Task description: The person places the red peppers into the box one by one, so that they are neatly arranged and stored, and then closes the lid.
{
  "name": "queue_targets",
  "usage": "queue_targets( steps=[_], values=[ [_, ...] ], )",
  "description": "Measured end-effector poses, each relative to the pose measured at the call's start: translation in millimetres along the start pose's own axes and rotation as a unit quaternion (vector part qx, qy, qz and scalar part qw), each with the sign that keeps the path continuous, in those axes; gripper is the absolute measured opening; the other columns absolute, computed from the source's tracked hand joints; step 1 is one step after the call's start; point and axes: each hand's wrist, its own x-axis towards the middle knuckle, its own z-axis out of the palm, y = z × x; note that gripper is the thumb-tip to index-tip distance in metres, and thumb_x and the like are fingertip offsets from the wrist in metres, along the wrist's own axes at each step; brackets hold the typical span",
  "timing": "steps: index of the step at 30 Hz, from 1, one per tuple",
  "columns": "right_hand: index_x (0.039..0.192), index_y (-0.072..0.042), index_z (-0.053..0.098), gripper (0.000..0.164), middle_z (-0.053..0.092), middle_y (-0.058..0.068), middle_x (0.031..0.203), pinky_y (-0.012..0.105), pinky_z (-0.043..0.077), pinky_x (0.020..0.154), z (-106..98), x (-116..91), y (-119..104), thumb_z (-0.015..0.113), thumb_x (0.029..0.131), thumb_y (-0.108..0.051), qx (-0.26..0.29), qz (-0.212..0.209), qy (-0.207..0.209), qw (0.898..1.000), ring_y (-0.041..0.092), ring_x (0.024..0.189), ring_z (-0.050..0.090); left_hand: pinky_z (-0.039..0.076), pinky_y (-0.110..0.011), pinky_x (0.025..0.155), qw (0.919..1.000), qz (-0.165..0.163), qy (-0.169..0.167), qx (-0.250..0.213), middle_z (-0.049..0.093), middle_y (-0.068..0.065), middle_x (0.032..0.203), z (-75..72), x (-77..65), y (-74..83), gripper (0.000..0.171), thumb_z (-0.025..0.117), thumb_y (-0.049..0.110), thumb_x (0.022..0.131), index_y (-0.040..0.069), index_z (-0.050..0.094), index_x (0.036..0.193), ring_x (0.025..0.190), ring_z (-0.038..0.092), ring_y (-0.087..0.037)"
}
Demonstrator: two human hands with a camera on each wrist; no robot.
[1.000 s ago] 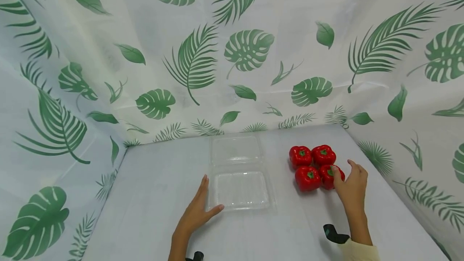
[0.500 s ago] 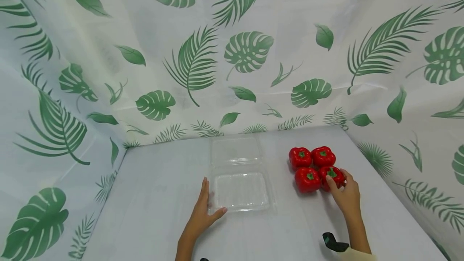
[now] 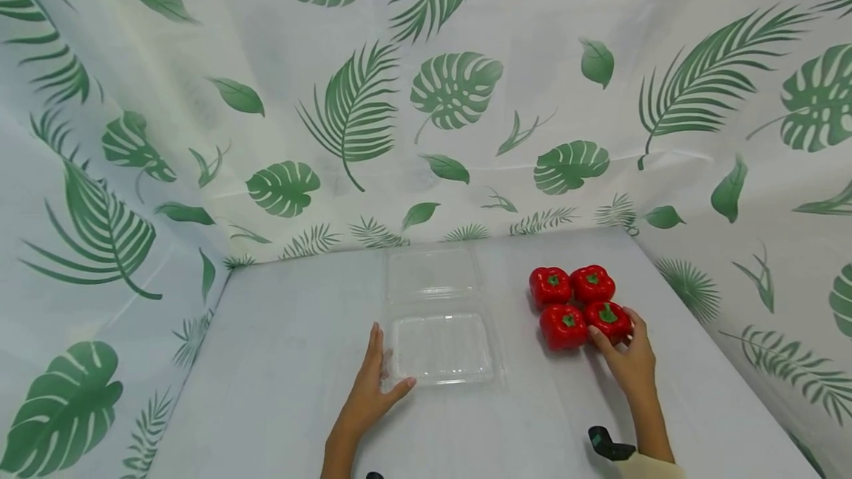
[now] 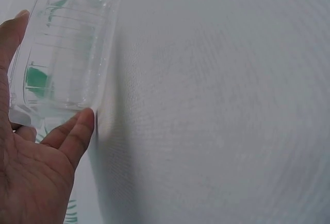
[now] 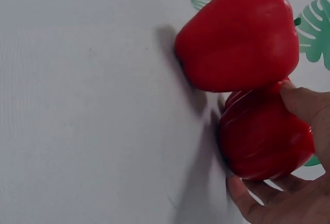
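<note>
Several glossy red bell peppers (image 3: 564, 327) with green stems stand in a tight cluster on the right of the table. My right hand (image 3: 632, 364) holds the front-right bell pepper (image 3: 607, 322), thumb on its near side and fingers round its right side. The right wrist view shows that bell pepper (image 5: 263, 136) between thumb and fingers, against its neighbour (image 5: 237, 38). A clear plastic clamshell container (image 3: 442, 350) lies unfolded at the centre, lid (image 3: 433, 273) toward the back. Fingers extended, my left hand (image 3: 364, 394) touches the container's near-left corner, thumb along the front edge.
The white-covered table (image 3: 279, 361) runs back to a leaf-printed curtain (image 3: 459, 131), which also closes off both sides. Two more bell peppers (image 3: 550, 287) sit in the back row, touching the front ones.
My right hand has come in from the right and closed round the front-right bell pepper, its thumb now lower on the near side. The left hand has shifted slightly right against the container.
</note>
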Motion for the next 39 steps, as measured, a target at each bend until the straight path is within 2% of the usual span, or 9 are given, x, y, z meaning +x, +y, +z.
queue_targets(
  steps=[7,13,15,19,23,28,33,36,39],
  values=[
    [0.151,-0.001,0.026,0.081,0.041,0.029,0.146,0.062,0.045,0.102,3.4,0.3,5.1,0.068,0.090,-0.034,-0.007,-0.009,0.045,0.999,0.047,0.126,0.048,0.044,-0.051,0.108,1.0000,-0.006,-0.003,0.006,-0.002,-0.012,0.166,-0.6,0.6,1.0,0.108,0.076,0.041,0.083,0.017,0.001,0.158,0.143,0.032,-0.041],
    [0.150,-0.001,0.027,0.081,0.042,0.029,0.145,0.059,0.045,0.103,3.4,-1.3,8.2,0.065,0.091,-0.041,0.018,0.032,0.073,0.997,0.045,0.124,0.050,0.041,-0.050,0.109,1.0000,-0.008,-0.002,0.005,-0.001,-0.012,0.165,0.1,-1.0,2.4,0.109,0.076,0.041,0.083,0.018,0.001,0.158,0.144,0.031,-0.040],
    [0.150,-0.004,0.026,0.080,0.042,0.027,0.147,0.052,0.046,0.105,2.1,-3.5,9.0,0.063,0.092,-0.043,0.034,0.058,0.079,0.995,0.042,0.124,0.050,0.041,-0.050,0.109,0.9999,-0.009,-0.001,0.005,0.000,-0.012,0.166,0.1,-1.0,2.8,0.109,0.076,0.041,0.083,0.017,0.002,0.158,0.144,0.031,-0.040],
    [0.151,-0.013,0.026,0.074,0.042,0.020,0.151,0.011,0.049,0.095,-2.0,-6.0,6.1,0.061,0.093,-0.044,0.117,0.106,0.106,0.982,0.027,0.123,0.049,0.042,-0.050,0.109,0.9999,-0.011,0.000,0.005,0.000,-0.012,0.166,0.1,0.0,2.6,0.109,0.076,0.041,0.083,0.018,0.002,0.158,0.143,0.033,-0.041],
    [0.147,-0.020,0.029,0.066,0.036,0.015,0.156,0.000,0.049,0.072,-7.8,-4.9,-4.2,0.064,0.094,-0.035,0.278,0.117,0.140,0.943,0.020,0.128,0.046,0.044,-0.049,0.108,1.0000,-0.008,0.000,0.006,0.000,-0.013,0.166,0.0,0.2,1.5,0.108,0.076,0.041,0.083,0.018,0.001,0.158,0.142,0.035,-0.041],
    [0.142,-0.024,0.032,0.054,0.034,0.001,0.154,0.016,0.059,0.070,-15.8,-4.1,-24.6,0.061,0.096,-0.022,0.487,0.090,0.137,0.858,0.018,0.138,0.035,0.045,-0.049,0.107,1.0000,-0.006,-0.006,-0.001,-0.001,-0.011,0.166,-0.7,-1.6,0.9,0.109,0.076,0.040,0.083,0.018,0.000,0.158,0.141,0.038,-0.040],
    [0.145,-0.030,0.028,0.052,0.032,-0.006,0.150,0.035,0.059,0.089,-23.1,-6.8,-52.4,0.050,0.098,-0.023,0.637,0.031,0.033,0.769,0.016,0.142,0.025,0.045,-0.050,0.107,0.9999,-0.003,-0.009,-0.007,-0.003,-0.008,0.166,-2.4,-1.2,1.0,0.108,0.076,0.038,0.084,0.019,-0.001,0.158,0.140,0.039,-0.040],
    [0.148,-0.027,0.026,0.053,0.031,-0.003,0.152,0.035,0.057,0.095,-22.2,-10.9,-69.2,0.045,0.099,-0.018,0.649,-0.012,-0.031,0.760,0.020,0.144,0.023,0.045,-0.049,0.107,0.9999,-0.003,-0.008,-0.006,-0.002,-0.008,0.166,-2.5,-0.6,1.1,0.109,0.076,0.038,0.084,0.019,-0.001,0.158,0.140,0.039,-0.040],
    [0.150,-0.023,0.024,0.058,0.031,-0.001,0.151,0.033,0.057,0.094,-17.2,-15.6,-84.7,0.044,0.098,-0.006,0.611,-0.040,-0.080,0.786,0.022,0.143,0.025,0.045,-0.050,0.107,0.9999,-0.003,-0.008,-0.008,-0.002,-0.010,0.166,-1.4,-0.7,1.2,0.109,0.076,0.039,0.084,0.019,-0.001,0.158,0.140,0.039,-0.040]
  ],
)
